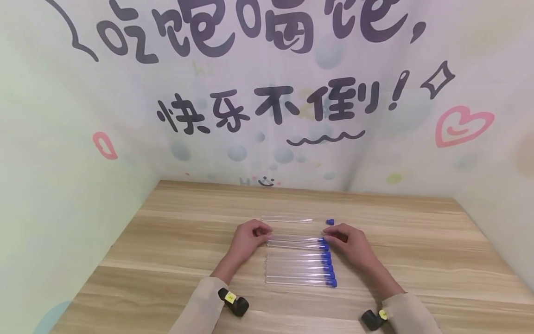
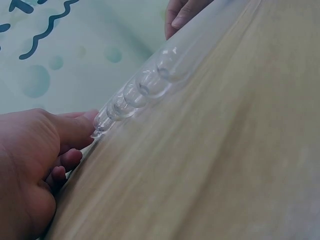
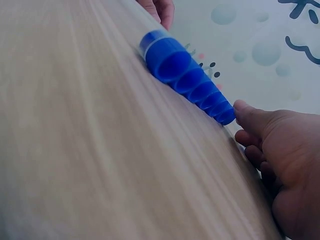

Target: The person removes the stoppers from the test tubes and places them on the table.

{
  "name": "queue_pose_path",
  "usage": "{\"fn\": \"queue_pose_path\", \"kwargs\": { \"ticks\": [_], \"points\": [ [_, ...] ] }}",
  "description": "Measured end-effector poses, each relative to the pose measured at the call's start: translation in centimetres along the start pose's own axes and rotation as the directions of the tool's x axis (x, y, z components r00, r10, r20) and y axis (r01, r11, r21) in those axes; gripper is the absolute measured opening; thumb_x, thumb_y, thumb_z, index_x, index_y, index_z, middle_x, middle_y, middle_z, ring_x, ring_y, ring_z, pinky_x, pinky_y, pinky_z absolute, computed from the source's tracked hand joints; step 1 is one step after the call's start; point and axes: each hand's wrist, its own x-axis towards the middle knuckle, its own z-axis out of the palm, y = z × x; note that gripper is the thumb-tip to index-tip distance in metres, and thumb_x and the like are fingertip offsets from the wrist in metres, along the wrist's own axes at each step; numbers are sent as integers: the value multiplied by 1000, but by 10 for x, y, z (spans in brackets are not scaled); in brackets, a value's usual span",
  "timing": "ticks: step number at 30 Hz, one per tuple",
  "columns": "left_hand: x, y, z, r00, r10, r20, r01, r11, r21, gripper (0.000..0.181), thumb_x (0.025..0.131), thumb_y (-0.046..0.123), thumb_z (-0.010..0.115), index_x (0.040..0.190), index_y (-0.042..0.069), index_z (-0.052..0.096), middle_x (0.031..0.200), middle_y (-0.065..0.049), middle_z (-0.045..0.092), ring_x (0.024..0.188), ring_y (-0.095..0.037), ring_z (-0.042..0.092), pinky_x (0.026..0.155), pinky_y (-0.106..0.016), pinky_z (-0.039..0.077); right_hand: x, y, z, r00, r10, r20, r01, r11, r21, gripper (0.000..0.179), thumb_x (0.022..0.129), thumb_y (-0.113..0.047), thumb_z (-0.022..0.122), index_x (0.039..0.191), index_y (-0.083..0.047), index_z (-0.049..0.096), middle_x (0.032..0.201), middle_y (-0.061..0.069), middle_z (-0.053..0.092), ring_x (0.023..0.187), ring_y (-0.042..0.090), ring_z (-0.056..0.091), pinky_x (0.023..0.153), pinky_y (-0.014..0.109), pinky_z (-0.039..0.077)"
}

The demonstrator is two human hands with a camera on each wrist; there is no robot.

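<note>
A clear test tube (image 1: pixel 294 237) with a blue cap lies crosswise between my two hands in the head view. My left hand (image 1: pixel 250 235) pinches its rounded end between thumb and forefinger. At the capped end, my right hand (image 1: pixel 349 240) pinches the blue cap, which the fingers partly cover. Just in front lies another capped tube (image 1: pixel 292 244), parallel to it. Seen from the left wrist, the rounded tube ends (image 2: pixel 172 65) line up toward the left fingertips. In the right wrist view the blue caps (image 3: pixel 172 65) recede in a row toward the right thumb.
Nearer me, several capped tubes (image 1: pixel 296 269) lie side by side on the wooden table (image 1: pixel 175 260). Behind the hands are an uncapped tube (image 1: pixel 288 219) and a loose blue cap (image 1: pixel 330 221). A printed cloth wall (image 1: pixel 267 157) borders the table's back edge.
</note>
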Motion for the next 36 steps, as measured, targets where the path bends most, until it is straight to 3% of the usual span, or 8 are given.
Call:
{"fn": "queue_pose_path", "kwargs": {
  "ticks": [16,36],
  "points": [
    [0,-1,0,999,25,21,-26,999,26,14,80,9,77,94,10,74,82,5,64,74,-10,56,65,-25,47,1,-1,-1,1000,-6,18,7,999,-51,15,87,-19,72,101,-21,74,96,-11,66,90,10,61,77,27,50],
    [-1,3,1,1000,15,27,-16,997,71,14,80,7,76,94,11,74,84,6,63,74,-10,55,66,-25,47,1,-2,1,1000,2,15,-1,998,-59,17,84,-13,74,101,-16,72,94,-6,65,83,12,59,72,27,49]
  ]
}}
